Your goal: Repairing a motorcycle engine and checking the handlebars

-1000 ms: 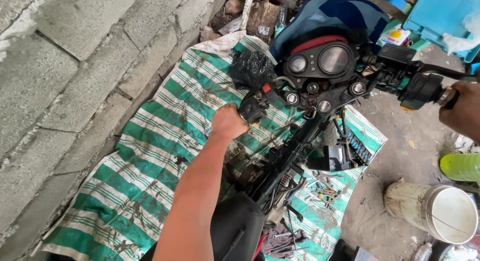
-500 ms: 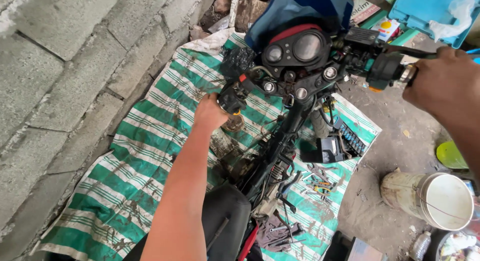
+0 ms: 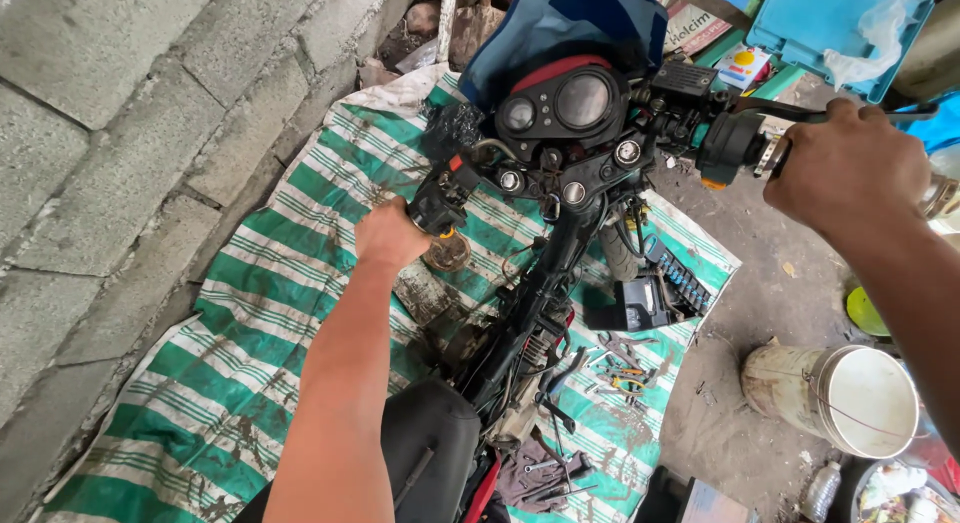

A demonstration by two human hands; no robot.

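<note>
I look down on a stripped motorcycle with round gauges (image 3: 560,105) and a blue front cowl (image 3: 570,23). My left hand (image 3: 390,235) is closed around the left handlebar grip beside its black switch block (image 3: 440,198). My right hand (image 3: 848,163) is wrapped around the right handlebar grip, next to the black switch housing (image 3: 730,141) and lever. The black seat (image 3: 430,453) lies below between my arms. The frame and engine parts (image 3: 520,333) show bare under the steering head.
A green-and-white striped tarp (image 3: 250,313) covers the ground under the bike. A block wall (image 3: 120,113) runs along the left. Loose tools (image 3: 620,368) and a socket set (image 3: 670,278) lie on the tarp at right. A white bucket (image 3: 850,398) stands on the bare ground; a blue case (image 3: 830,33) sits top right.
My right hand has come in from the right edge and closed on the right grip. The view has shifted, with the handlebars now more central; my left hand stays on the left grip.
</note>
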